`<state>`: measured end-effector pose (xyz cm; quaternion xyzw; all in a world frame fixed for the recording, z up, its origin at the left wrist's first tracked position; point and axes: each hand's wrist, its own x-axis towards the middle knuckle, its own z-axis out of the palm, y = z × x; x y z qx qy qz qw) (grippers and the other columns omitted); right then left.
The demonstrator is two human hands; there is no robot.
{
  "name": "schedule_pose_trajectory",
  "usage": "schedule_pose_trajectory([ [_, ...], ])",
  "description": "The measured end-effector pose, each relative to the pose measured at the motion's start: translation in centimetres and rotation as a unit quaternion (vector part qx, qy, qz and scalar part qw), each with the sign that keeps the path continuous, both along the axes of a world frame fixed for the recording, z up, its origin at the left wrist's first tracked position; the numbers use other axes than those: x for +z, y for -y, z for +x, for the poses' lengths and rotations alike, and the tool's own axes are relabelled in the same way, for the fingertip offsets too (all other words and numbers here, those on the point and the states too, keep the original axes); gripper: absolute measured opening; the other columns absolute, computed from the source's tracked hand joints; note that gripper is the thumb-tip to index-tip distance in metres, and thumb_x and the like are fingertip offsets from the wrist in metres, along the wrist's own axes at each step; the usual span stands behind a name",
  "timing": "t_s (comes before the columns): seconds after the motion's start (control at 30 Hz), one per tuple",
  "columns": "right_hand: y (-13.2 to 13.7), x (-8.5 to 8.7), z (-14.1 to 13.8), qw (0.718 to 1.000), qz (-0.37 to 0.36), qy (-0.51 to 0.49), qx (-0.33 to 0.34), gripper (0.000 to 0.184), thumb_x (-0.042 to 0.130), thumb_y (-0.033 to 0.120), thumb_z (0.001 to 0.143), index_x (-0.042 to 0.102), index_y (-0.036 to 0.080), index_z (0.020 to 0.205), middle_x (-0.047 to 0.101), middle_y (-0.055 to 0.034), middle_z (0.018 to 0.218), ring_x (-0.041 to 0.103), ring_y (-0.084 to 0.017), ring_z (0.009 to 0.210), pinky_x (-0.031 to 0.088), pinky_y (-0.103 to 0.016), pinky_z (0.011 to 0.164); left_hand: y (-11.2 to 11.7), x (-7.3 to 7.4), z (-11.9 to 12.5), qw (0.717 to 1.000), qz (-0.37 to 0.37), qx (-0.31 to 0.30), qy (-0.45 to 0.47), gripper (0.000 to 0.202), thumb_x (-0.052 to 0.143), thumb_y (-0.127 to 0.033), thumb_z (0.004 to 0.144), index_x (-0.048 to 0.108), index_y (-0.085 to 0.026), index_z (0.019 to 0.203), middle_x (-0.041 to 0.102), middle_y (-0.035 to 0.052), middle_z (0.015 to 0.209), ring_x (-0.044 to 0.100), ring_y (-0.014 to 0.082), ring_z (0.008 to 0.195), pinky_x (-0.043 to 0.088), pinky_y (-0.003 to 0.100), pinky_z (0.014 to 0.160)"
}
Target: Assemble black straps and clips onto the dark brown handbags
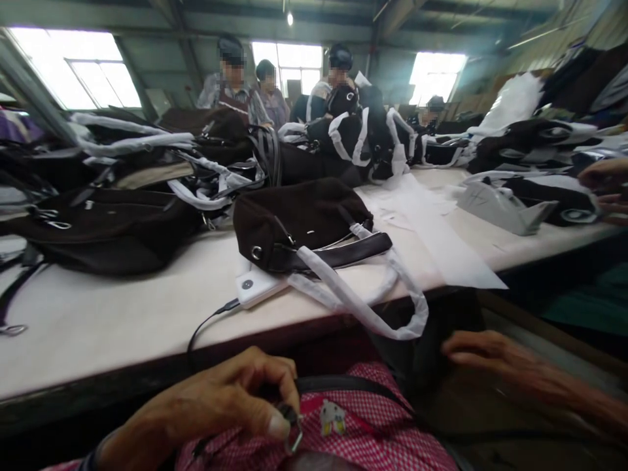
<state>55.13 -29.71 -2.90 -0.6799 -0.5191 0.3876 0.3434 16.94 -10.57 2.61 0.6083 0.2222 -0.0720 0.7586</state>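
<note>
Low in front of my lap, my left hand (230, 396) is closed, thumb and fingers pinching a small metal clip (295, 435) with something dark at its base. A thin dark strap (353, 384) runs from near that hand across a pink checked garment (383, 418). My right hand (495, 356) is off to the right below the table edge, its fingers stretched out and nothing seen in them. On the table ahead lies a dark brown handbag (304, 212). Its handles (338, 291), wrapped in white, hang over the front edge.
A white device (260, 288) with a black cable (209, 320) sits partly under the handbag. Another dark bag (118, 229) lies left, with piled bags (353, 137) behind. A white paper strip (441, 235) reaches the edge. A grey object (505, 206) and another person's hand (606, 186) are right.
</note>
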Motion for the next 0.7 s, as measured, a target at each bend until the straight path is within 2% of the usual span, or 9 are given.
schedule_pose_trajectory([
  [0.03,-0.9,0.1,-2.1,0.997,-0.028,0.000,0.071,0.027,0.069,0.047,0.093,0.079,0.022,0.094,0.073,-0.0068,0.096,0.067,-0.024,0.093,0.052,-0.034,0.083,0.3,-0.2,0.9,1.000,-0.006,-0.003,0.009,0.024,0.083,-0.032,0.069,0.083,-0.021,0.090,0.062,0.0014,0.089,0.051,0.0148,0.077,0.039,0.022,0.064],
  [0.1,-3.1,0.8,-6.7,0.994,-0.002,-0.022,0.104,0.029,0.066,0.045,0.095,0.076,0.026,0.113,0.071,-0.0047,0.116,0.063,-0.025,0.110,0.048,-0.035,0.095,0.8,-0.5,2.2,1.000,-0.009,-0.003,0.025,0.023,0.083,-0.032,0.070,0.083,-0.020,0.090,0.063,0.0023,0.089,0.052,0.0163,0.079,0.039,0.024,0.065],
  [0.13,-4.3,1.1,-8.8,0.988,-0.002,-0.057,0.142,0.027,0.066,0.044,0.094,0.076,0.025,0.110,0.072,-0.0038,0.111,0.063,-0.023,0.103,0.048,-0.031,0.090,0.9,-0.7,2.5,1.000,-0.009,-0.002,0.030,0.023,0.083,-0.033,0.071,0.083,-0.020,0.090,0.063,0.0026,0.088,0.052,0.0166,0.079,0.039,0.024,0.064],
  [0.2,-6.1,1.6,-11.6,0.967,-0.057,-0.159,0.192,0.029,0.063,0.045,0.095,0.075,0.019,0.098,0.067,-0.0010,0.080,0.058,-0.015,0.070,0.045,-0.024,0.063,0.8,-0.9,2.4,0.999,0.003,0.005,0.031,0.022,0.083,-0.034,0.072,0.082,-0.020,0.090,0.062,0.0023,0.088,0.051,0.0163,0.078,0.039,0.024,0.064],
  [0.3,-6.7,1.3,-11.4,0.955,-0.110,-0.188,0.201,0.032,0.067,0.046,0.091,0.067,0.016,0.080,0.050,0.0043,0.060,0.040,-0.009,0.051,0.029,-0.021,0.049,0.0,-1.3,0.2,0.999,0.035,0.015,0.021,0.021,0.085,-0.033,0.072,0.082,-0.021,0.090,0.062,0.0006,0.090,0.053,0.0158,0.082,0.041,0.023,0.068],
  [0.47,-5.3,-1.2,-7.8,0.946,-0.162,-0.165,0.228,0.046,0.064,0.055,0.093,0.062,0.015,0.070,0.055,0.0008,0.061,0.046,-0.010,0.053,0.035,-0.023,0.053,-0.5,-2.5,-3.9,0.996,0.040,0.078,-0.012,0.019,0.083,-0.031,0.075,0.083,-0.023,0.093,0.064,0.0006,0.094,0.053,0.0127,0.075,0.040,0.020,0.059],
  [0.57,-5.9,-1.8,-10.1,0.945,-0.140,-0.161,0.248,0.036,0.067,0.047,0.093,0.069,0.015,0.077,0.060,0.0000,0.070,0.049,-0.011,0.060,0.036,-0.022,0.056,0.2,-3.1,-3.5,0.994,0.050,0.097,-0.012,0.022,0.085,-0.032,0.073,0.082,-0.023,0.093,0.064,0.0005,0.095,0.052,0.0120,0.073,0.038,0.019,0.057],
  [0.63,-7.2,-1.4,-13.0,0.935,-0.108,-0.216,0.261,0.028,0.069,0.043,0.093,0.073,0.016,0.096,0.064,-0.0003,0.079,0.055,-0.011,0.065,0.041,-0.021,0.059,0.9,-3.3,-2.3,0.994,0.060,0.092,-0.003,0.022,0.085,-0.032,0.072,0.082,-0.023,0.091,0.065,0.0006,0.094,0.054,0.0143,0.078,0.041,0.020,0.062],
  [0.7,-8.8,-0.8,-15.4,0.916,-0.098,-0.293,0.256,0.033,0.068,0.047,0.093,0.071,0.016,0.104,0.066,-0.0004,0.078,0.057,-0.011,0.060,0.044,-0.020,0.056,1.4,-3.1,-1.4,0.994,0.069,0.086,0.007,0.020,0.085,-0.032,0.071,0.082,-0.022,0.089,0.066,0.0006,0.093,0.056,0.0166,0.084,0.043,0.023,0.071],
])
